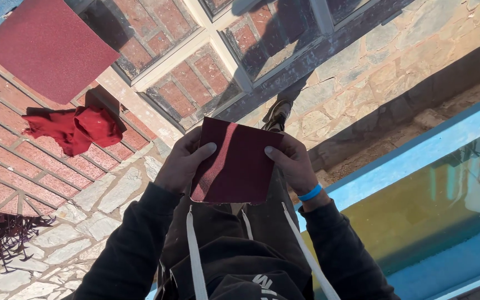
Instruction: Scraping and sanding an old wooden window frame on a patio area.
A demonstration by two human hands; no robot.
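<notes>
You hold the dark red sandpaper sheet at the centre of the frame, just in front of your chest, with both hands closed on its edges. Your left hand pinches the left edge, thumb laid across the face; your right hand, the one with the blue wristband, clamps the right edge the same way. The sheet bows slightly, a band of sun running down its left half.

To handle it well, I would keep both thumbs flat on the face and the fingers behind, so the sheet stays taut and does not crease where you do not want it. Keep the edges level between your hands before you bend or fold it, and grip close to the corners for control.

Another red sheet lies at the upper left of the frame, with a crumpled red cloth just below it on the brick paving. At the lower right, a blue-rimmed basin holds greenish water, close beside your right arm, so the sheet is better held clear of it.
</notes>
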